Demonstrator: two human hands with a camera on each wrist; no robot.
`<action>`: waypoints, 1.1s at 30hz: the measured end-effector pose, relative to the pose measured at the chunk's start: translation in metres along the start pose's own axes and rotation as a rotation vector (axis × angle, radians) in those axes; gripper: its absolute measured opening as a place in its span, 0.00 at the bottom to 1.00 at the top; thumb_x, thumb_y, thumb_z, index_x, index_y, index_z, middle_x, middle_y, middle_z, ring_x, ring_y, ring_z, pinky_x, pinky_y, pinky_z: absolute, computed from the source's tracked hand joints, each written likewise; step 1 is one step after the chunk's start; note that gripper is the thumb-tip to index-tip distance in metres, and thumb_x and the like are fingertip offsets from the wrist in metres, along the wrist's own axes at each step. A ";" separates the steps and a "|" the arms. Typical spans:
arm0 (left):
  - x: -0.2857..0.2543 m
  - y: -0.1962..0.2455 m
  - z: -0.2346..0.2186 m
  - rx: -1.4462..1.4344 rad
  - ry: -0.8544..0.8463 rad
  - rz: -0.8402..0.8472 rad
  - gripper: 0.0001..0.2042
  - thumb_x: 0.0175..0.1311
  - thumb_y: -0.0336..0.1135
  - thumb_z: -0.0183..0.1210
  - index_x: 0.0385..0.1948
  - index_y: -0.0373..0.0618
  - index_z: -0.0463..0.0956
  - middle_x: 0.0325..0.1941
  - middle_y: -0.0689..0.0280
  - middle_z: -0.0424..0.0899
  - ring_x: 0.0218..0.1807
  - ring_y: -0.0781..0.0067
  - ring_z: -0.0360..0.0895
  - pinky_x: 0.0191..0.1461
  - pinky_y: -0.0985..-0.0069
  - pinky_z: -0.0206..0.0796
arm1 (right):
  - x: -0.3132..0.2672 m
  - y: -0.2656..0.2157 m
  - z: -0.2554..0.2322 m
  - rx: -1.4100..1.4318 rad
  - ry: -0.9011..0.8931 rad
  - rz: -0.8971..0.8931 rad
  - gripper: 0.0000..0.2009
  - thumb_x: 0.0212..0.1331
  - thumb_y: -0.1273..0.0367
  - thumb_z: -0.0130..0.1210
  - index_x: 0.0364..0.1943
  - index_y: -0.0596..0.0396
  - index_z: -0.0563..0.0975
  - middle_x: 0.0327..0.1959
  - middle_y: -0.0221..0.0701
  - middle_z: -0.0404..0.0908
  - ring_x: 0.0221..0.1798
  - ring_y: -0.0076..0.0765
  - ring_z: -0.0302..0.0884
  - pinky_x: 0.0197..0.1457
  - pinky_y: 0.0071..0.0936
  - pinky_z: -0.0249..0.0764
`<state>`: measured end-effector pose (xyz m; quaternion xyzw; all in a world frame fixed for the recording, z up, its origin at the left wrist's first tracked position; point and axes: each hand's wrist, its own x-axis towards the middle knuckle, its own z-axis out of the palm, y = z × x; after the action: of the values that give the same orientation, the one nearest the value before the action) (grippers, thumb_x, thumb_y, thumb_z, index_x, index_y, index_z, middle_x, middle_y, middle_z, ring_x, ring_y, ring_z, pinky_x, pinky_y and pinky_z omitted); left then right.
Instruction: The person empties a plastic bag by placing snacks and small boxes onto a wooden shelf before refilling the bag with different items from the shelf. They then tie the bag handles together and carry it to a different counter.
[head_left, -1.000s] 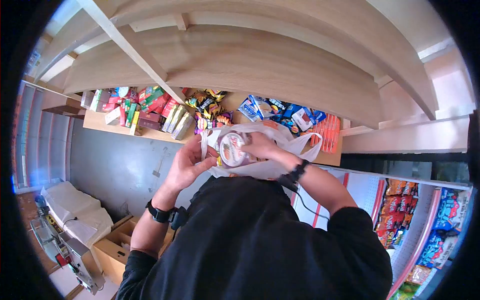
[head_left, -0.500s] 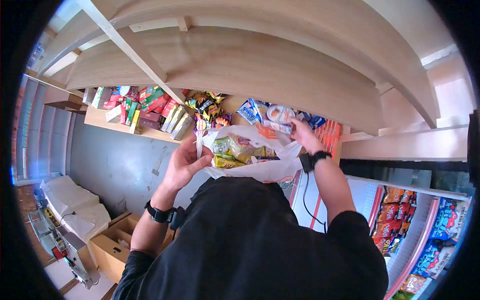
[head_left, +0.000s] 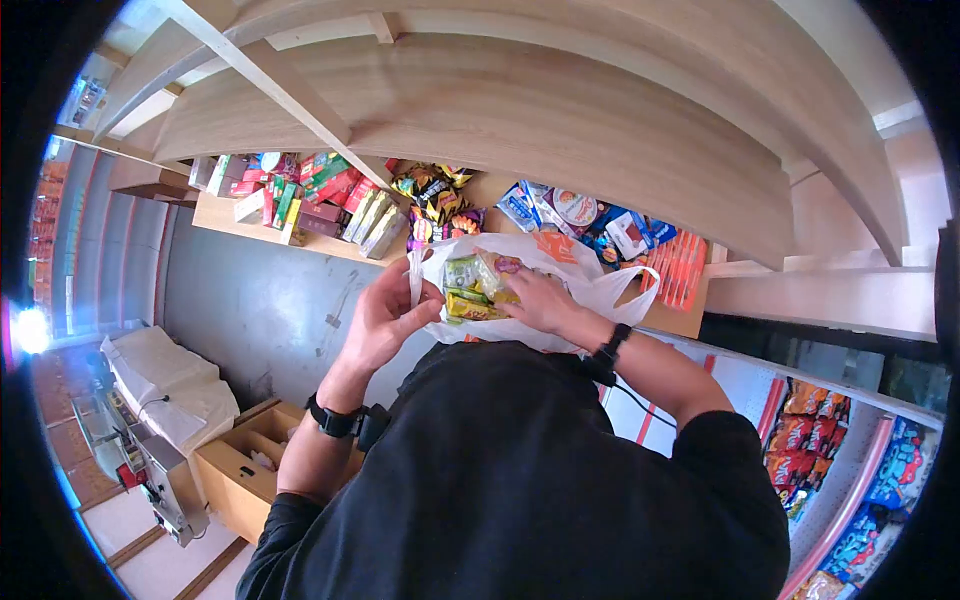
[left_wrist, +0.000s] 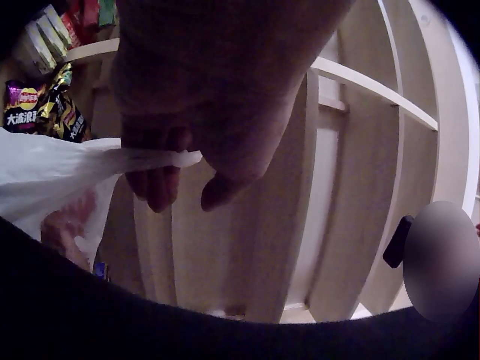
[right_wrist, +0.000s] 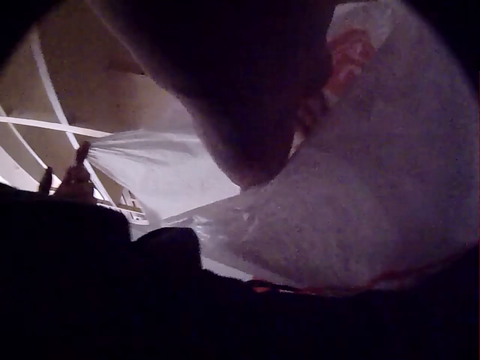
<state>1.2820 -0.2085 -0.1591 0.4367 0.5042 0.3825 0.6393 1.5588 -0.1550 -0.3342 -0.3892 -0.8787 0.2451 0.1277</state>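
Note:
In the head view my left hand [head_left: 385,315] grips the gathered handle of a white plastic bag [head_left: 610,290]. The left wrist view has the bag's handle [left_wrist: 161,157] pinched between thumb and fingers. My right hand [head_left: 545,303] reaches into the bag's mouth, fingers spread over a clear-and-yellow snack packet [head_left: 490,275]. Beside that lie a green packet [head_left: 461,271] and a yellow packet [head_left: 470,308]. The right wrist view is dark, with my right hand [right_wrist: 255,97] against the bag's film and its fingertips mostly hidden.
Behind the bag, a wooden shelf [head_left: 230,215] bears a round tub [head_left: 575,208], blue packets [head_left: 660,232], orange packs [head_left: 683,270], black chip bags [head_left: 432,195] and several boxes [head_left: 380,230]. Wooden boards [head_left: 480,110] arch overhead. A cardboard box [head_left: 235,470] stands at lower left.
My right hand carried the round tub out of the bag to the blue packets on the shelf, let go, and came back into the bag. The left hand kept holding the handle.

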 end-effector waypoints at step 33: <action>0.008 -0.009 -0.009 0.104 0.019 0.017 0.32 0.65 0.27 0.63 0.72 0.35 0.62 0.39 0.64 0.84 0.38 0.76 0.81 0.47 0.76 0.75 | -0.303 0.180 -0.009 0.437 0.686 1.122 0.39 0.52 0.53 0.73 0.65 0.61 0.71 0.54 0.40 0.83 0.55 0.41 0.81 0.56 0.38 0.78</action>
<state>1.2752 -0.2021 -0.1712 0.4700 0.5256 0.3655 0.6076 1.8758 -0.2747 -0.4320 -0.8057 -0.3850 0.3088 0.3276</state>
